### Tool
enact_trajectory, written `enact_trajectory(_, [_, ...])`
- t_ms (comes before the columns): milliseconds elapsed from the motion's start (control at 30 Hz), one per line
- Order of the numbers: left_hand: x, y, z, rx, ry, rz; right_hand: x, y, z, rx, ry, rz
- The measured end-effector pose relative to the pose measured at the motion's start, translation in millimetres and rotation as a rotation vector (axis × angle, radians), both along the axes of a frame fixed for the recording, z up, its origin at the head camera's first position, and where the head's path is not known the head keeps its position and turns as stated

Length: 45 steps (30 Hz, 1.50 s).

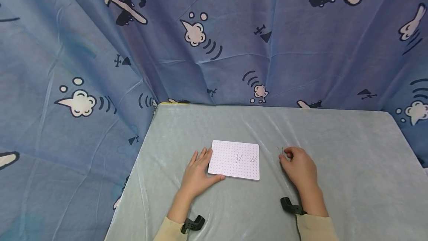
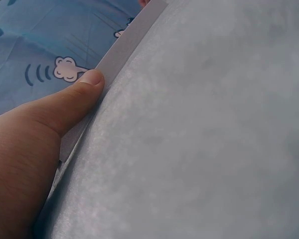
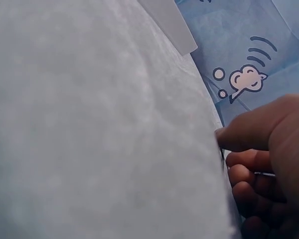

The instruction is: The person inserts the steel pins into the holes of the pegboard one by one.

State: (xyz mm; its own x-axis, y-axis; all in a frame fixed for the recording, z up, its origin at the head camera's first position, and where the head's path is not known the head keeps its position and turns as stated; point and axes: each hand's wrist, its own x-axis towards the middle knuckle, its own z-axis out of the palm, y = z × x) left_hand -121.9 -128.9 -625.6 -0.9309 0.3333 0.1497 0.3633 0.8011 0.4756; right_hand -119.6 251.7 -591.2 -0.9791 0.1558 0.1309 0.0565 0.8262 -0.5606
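Observation:
A white board (image 1: 234,169) with a grid of small holes lies on the table, and several thin needle-like pins (image 1: 253,159) stand slanting from it. My left hand (image 1: 198,176) rests against its left side with fingers straight; the thumb (image 2: 92,79) presses along the board's front edge (image 2: 120,49). To the right of the board, my right hand (image 1: 300,166) is low over the table with its thumb and forefinger close together. They pinch a thin pin (image 3: 222,153), mostly hidden by the fingers. A metal glint (image 3: 264,174) shows among the other curled fingers.
Pale grey cloth with slight creases covers the table (image 1: 361,166). Blue curtains (image 1: 227,58) printed with planes and clouds hang behind it and on the left. A black wrist camera (image 1: 194,224) sits on the left wrist, another camera (image 1: 291,206) on the right.

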Motion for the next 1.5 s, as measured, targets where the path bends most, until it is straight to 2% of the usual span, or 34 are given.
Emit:
enact_trajectory(233, [1.5, -0.2, 1.5, 0.005, -0.016, 0.001, 0.9, -2, 3.0, 0.018, -0.036, -0.020])
enact_trajectory(400, [1.6, -0.3, 1.6, 0.011, 0.001, -0.004, 1.1, -5, 5.1, 0.010, -0.040, -0.020])
enact_trajectory(700, [0.4, 0.3, 2.4, 0.004, -0.012, 0.001, 0.1, -7, 6.6, 0.017, -0.001, -0.041])
enact_trajectory(967, [1.4, 0.6, 3.3, 0.008, -0.002, 0.000, 0.2, -6, 3.3, -0.022, 0.016, -0.075])
enact_trajectory(1300, [1.0, 0.6, 4.0, 0.018, 0.025, -0.008, 1.6, -9, 3.2, -0.114, 0.042, -0.108])
enact_trajectory(1500, [1.3, 0.1, 3.0, 0.020, 0.008, -0.005, 1.5, -11, 6.5, -0.272, 0.081, -0.131])
